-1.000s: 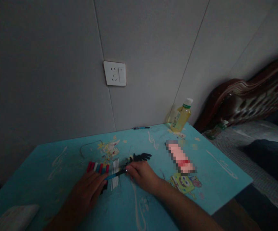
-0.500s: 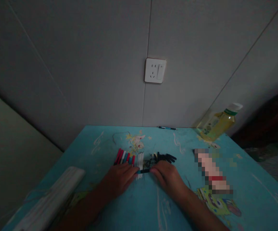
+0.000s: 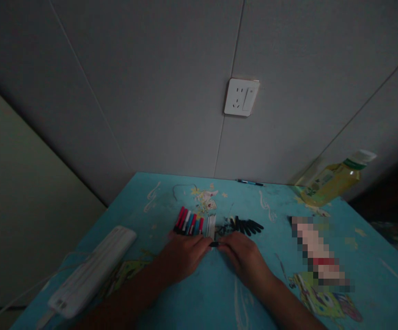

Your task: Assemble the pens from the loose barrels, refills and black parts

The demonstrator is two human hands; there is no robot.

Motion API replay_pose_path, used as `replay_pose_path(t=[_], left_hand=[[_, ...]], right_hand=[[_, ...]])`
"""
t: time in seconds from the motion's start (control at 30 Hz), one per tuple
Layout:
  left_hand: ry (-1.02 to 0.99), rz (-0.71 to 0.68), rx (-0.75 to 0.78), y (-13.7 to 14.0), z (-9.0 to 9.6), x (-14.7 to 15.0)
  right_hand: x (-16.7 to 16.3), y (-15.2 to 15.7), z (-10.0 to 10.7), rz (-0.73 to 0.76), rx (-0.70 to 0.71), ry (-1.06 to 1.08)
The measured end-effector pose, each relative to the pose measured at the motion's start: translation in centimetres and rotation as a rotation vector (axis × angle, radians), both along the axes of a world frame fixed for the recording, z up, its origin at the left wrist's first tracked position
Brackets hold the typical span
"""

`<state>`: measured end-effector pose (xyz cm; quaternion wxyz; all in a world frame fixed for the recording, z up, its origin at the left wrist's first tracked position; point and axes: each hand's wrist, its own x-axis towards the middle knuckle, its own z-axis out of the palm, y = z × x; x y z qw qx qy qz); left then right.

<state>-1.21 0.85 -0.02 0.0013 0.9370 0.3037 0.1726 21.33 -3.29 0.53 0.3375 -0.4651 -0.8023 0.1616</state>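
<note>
Head view: my left grip (image 3: 185,255) and right grip (image 3: 245,255) have drawn closer — both pinch the pen (image 3: 214,244), less showing between them; its handling seems unfinished.

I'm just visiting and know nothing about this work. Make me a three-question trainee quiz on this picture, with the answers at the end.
1. What lies at the far edge of the table, along the wall?
a) a spoon
b) a blue-and-dark pen
c) scissors
2. True or false: the left hand and the right hand are at opposite ends of the table.
3. Fill in: seen from the person's seat, the black pieces lie to the ____ of the thin white sticks.

Key:
1. b
2. False; they are close together, with a dark pen part between their fingertips.
3. right
</note>
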Motion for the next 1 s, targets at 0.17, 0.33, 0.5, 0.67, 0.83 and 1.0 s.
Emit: replay_pose_path(t=[0.17,0.33,0.5,0.67,0.83,1.0], left_hand=[[-0.001,-0.008,0.014,-0.10,0.07,0.12],[-0.020,0.002,0.033,-0.22,0.07,0.24],[-0.030,0.022,0.031,0.03,-0.51,0.18],[-0.044,0.016,0.051,0.11,-0.70,0.14],[-0.029,0.025,0.034,0.07,-0.61,0.22],[-0.035,0.054,-0.001,0.04,-0.33,0.20]], right_hand=[[-0.09,-0.16,0.38,-0.015,-0.029,-0.001],[-0.02,-0.01,-0.21,-0.045,-0.049,-0.033],[-0.25,-0.04,0.05,-0.007,-0.027,0.052],[-0.04,-0.12,0.15,-0.038,-0.052,0.043],[-0.15,0.09,-0.15,-0.021,-0.048,0.060],[-0.20,-0.12,-0.05,-0.027,0.017,0.147]])
